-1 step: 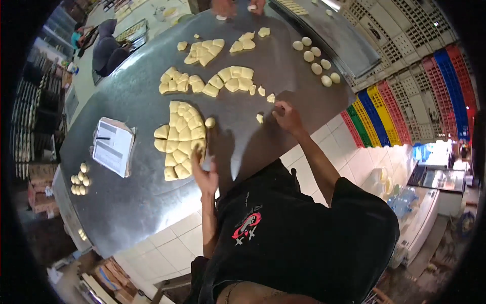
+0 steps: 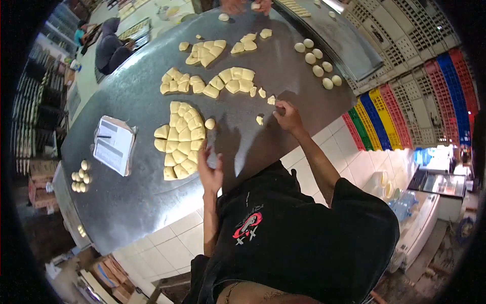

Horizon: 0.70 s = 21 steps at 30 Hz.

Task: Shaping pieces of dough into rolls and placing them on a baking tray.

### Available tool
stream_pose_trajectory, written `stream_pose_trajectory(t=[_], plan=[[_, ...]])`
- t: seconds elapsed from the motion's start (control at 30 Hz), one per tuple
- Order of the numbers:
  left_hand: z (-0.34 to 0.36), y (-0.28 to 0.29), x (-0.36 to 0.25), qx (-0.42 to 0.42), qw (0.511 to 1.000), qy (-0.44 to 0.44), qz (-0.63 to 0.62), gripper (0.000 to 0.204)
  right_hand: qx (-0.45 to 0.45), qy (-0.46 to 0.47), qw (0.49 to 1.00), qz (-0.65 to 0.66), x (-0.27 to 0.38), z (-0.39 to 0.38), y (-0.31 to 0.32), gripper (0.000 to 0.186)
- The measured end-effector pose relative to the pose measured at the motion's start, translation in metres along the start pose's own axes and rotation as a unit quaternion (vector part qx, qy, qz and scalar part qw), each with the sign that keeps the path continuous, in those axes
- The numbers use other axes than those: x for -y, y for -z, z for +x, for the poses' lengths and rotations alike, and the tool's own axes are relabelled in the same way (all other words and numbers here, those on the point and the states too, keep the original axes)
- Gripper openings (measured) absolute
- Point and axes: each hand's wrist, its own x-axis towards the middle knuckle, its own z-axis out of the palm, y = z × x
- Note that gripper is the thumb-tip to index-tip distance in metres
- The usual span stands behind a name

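Observation:
My left hand [image 2: 210,172] is open, fingers apart, at the near right edge of a large sheet of cut pale dough [image 2: 179,139]. Its fingertips are close to the dough; whether they touch it I cannot tell. A single dough ball [image 2: 209,123] sits beside that sheet. Farther right, my right hand [image 2: 288,117] has its fingers bent together at the edge of a small piece of dough [image 2: 271,100]. Another dough scrap [image 2: 259,120] lies just left of this hand. More cut dough [image 2: 235,78] rests farther back, with small scraps at its right end.
A metal table [image 2: 126,207] carries a clipboard with paper [image 2: 114,146] and dough balls [image 2: 80,177] at left, and more balls [image 2: 318,71] at right. Another person's hands [image 2: 260,6] are at the far edge. Stacked plastic crates [image 2: 405,111] stand right; a seated person [image 2: 110,46] is far left.
My left hand has drawn back slightly from the dough sheet, toward me and right. The other person's hand has come off a dough ball at the far edge. My right hand stays in place.

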Motion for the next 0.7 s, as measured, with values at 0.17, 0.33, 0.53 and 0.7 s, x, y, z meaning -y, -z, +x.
stream_pose_trajectory(t=[0.17, 0.33, 0.53, 0.7], plan=[[0.0, -0.045, -0.018, 0.19, 0.975, -0.001, 0.115, 0.055, 0.004, 0.051, 0.995, 0.086, -0.024, 0.054, 0.009, 0.035], [-0.025, -0.052, -0.015, 0.165, 0.976, 0.082, 0.116, 0.052, 0.077, 0.021, 0.992, 0.1, -0.026, 0.084, 0.013, 0.042], [-0.008, -0.069, -0.018, 0.14, 0.975, 0.144, 0.099, 0.051, 0.208, 0.1, 0.973, 0.008, 0.008, 0.11, 0.012, 0.06], [0.054, -0.097, -0.014, 0.153, 0.978, 0.059, 0.126, 0.05, 0.247, 0.21, 0.946, 0.002, -0.001, 0.103, 0.009, 0.068]])
